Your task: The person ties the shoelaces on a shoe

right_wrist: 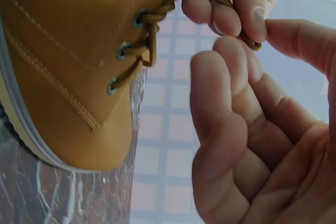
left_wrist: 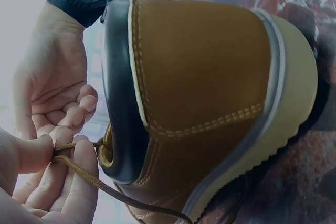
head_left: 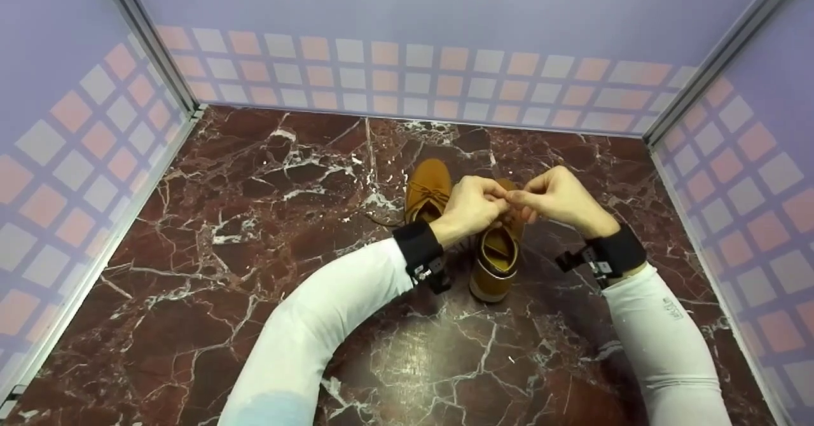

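Observation:
Two tan lace-up shoes stand side by side on the floor, toes pointing away from me. My hands meet above the right shoe [head_left: 489,283], partly covering its front. With thumb and fingers my left hand [head_left: 472,205] pinches its brown shoelace [left_wrist: 92,178], and a length of it hangs down along the shoe. My right hand [head_left: 563,198] comes in from the right, thumb and forefinger at a small loop of the lace [right_wrist: 254,43], its other fingers curled below. The left shoe [head_left: 431,173], with its lace across the top, sits just beyond my left wrist.
The floor [head_left: 286,222] is dark red marble with white veins. Lilac panels with pink and white squares stand at the back [head_left: 381,76], the left [head_left: 82,140] and the right [head_left: 750,140]. A loose lace end [head_left: 378,221] lies beside the left shoe.

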### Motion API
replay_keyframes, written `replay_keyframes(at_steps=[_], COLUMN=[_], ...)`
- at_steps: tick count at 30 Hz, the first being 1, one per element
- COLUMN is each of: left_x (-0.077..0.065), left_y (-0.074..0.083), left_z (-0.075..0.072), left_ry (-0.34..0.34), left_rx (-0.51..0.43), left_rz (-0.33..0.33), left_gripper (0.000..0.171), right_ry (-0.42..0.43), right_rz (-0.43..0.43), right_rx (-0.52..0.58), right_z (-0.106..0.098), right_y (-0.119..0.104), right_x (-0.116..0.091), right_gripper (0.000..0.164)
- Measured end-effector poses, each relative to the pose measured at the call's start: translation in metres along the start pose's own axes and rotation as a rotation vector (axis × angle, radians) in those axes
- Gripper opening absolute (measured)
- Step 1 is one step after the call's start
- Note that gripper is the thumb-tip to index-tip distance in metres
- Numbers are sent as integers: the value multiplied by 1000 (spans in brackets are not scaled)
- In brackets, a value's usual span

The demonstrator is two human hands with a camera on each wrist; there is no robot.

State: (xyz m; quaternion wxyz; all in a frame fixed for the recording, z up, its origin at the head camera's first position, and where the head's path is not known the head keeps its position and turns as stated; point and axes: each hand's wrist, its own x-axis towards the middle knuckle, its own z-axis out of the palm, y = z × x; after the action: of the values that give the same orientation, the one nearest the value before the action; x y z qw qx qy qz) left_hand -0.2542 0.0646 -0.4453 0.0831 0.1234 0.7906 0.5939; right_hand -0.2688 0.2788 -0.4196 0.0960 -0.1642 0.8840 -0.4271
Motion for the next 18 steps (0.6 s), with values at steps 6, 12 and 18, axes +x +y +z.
replay_keyframes(at_steps=[6,12,18], left_x=[3,5,12], left_y=[-2,-3,4], left_z=[-3,-8,-24], left_ry=[31,-13,-72], left_rx=[115,136,300], left_rz=[66,82,113], left_gripper=[9,13,15], right_ry=[-18,-26,16], right_rz=[38,86,77], right_rx=[91,210,281], right_z=[3,3,4], right_y=[0,6,7], right_x=[2,3,3], right_gripper=[34,25,23])
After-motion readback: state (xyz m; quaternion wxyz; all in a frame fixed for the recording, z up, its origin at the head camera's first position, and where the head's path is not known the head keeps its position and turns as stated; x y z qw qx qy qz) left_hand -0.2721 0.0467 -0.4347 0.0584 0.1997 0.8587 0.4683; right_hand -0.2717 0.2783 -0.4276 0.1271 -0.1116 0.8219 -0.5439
